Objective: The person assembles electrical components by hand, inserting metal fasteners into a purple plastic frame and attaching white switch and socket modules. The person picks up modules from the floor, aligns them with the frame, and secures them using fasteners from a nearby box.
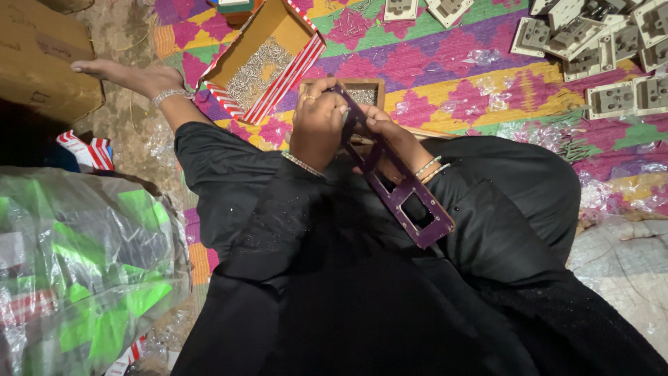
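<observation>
A long purple plate [407, 198] with rectangular cut-outs lies tilted over my lap, its far end up between my hands. My left hand [316, 122], with a ring and a bracelet, closes around the upper end of the plate from the left. From the right, my right hand [386, 132], with bangles at the wrist, grips the same end. Whether a small part sits between the fingers is hidden. Just beyond my hands stands a small wooden tray [363, 90] with tiny metal screws.
An open red-and-white striped box [261, 66] of screws lies beside my bare foot [118, 73]. Several pale switch plates [612, 42] are spread on the colourful mat [445, 63] at upper right. A large plastic bag [83, 264] and a cardboard box [35, 56] sit at left.
</observation>
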